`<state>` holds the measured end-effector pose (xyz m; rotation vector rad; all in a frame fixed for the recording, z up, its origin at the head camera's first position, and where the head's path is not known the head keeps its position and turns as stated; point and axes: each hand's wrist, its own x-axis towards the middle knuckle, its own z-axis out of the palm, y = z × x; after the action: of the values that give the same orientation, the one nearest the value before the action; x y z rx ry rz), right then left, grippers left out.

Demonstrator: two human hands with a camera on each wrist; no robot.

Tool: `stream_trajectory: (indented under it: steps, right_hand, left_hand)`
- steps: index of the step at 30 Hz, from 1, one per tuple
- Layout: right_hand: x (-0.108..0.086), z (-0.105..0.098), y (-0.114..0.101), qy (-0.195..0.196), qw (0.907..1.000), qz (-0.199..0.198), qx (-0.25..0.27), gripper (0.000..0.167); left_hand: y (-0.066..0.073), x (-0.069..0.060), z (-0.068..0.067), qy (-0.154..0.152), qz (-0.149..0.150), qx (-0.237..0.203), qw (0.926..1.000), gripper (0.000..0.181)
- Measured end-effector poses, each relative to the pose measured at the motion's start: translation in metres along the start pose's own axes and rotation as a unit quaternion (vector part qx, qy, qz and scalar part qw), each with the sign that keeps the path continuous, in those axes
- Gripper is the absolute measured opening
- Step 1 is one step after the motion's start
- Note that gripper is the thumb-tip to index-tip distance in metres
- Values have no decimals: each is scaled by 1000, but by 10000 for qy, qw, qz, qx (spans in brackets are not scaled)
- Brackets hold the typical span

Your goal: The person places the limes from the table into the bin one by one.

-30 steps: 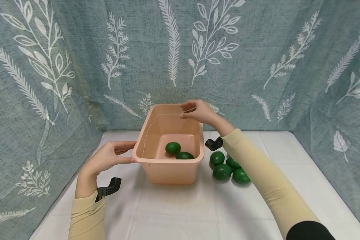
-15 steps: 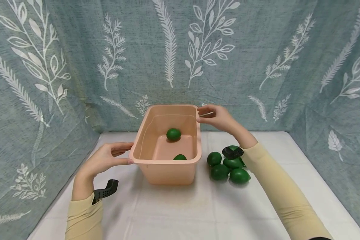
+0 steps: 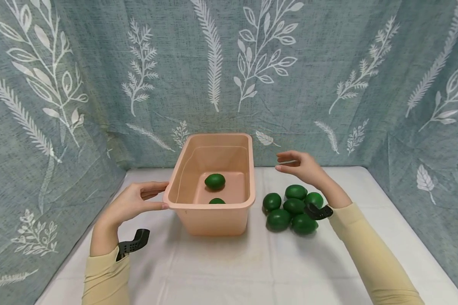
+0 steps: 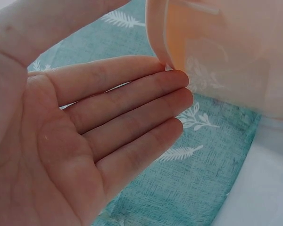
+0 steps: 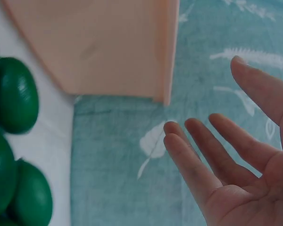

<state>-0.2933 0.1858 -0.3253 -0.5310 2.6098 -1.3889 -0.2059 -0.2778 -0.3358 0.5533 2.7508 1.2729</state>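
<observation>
A peach-coloured plastic bin (image 3: 217, 222) stands on the table, with two glossy dark green limes in it. One lime (image 3: 215, 181) lies on the bin floor; the other lime (image 3: 217, 201) is mostly hidden behind the near rim. My left hand (image 3: 131, 202) is at the bin's left rim, fingers straight; in the left wrist view the fingertips touch the rim (image 4: 156, 37). To the right of the bin my right hand (image 3: 303, 169) hovers with nothing in it, fingers spread in the right wrist view. Below it lies a cluster of several limes (image 3: 278, 220).
A white cloth covers the table (image 3: 213, 271). Blue-green curtains (image 3: 305, 84) with white leaf prints close off the back and both sides. The bin's far end is near the back curtain. Black wrist mounts (image 3: 318, 212) sit on both forearms.
My right hand has moved from above the bin's far right corner out to the right and down. The limes in the bin have rolled to new spots. My left hand stays at the rim.
</observation>
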Motion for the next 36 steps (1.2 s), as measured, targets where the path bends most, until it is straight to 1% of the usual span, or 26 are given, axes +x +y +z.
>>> stream_trajectory:
  steps: [5, 9, 14, 19, 27, 36]
  right_hand:
    - [-15, -6, 22, 111, 9996, 259, -11, 63]
    - [-24, -10, 40, 235, 9991, 348, -98, 65]
    - [-34, -14, 58, 341, 9983, 428, -196, 67]
    - [-43, -19, 74, 439, 9972, 544, -264, 69]
    - [-53, -24, 97, 530, 9953, 684, -436, 65]
    - [-65, -25, 121, 682, 9918, 847, -673, 69]
  left_hand:
    - [0, -2, 0, 12, -15, 30, 10000, 64]
    - [-1, -2, 0, 13, 19, 42, 10000, 63]
    - [0, -2, 0, 22, 24, 27, 10000, 62]
    - [2, -2, 0, 7, 40, 17, 10000, 62]
    - [1, -1, -1, -4, 81, 12, 10000, 62]
    - [2, -2, -1, 5, 53, 48, 10000, 62]
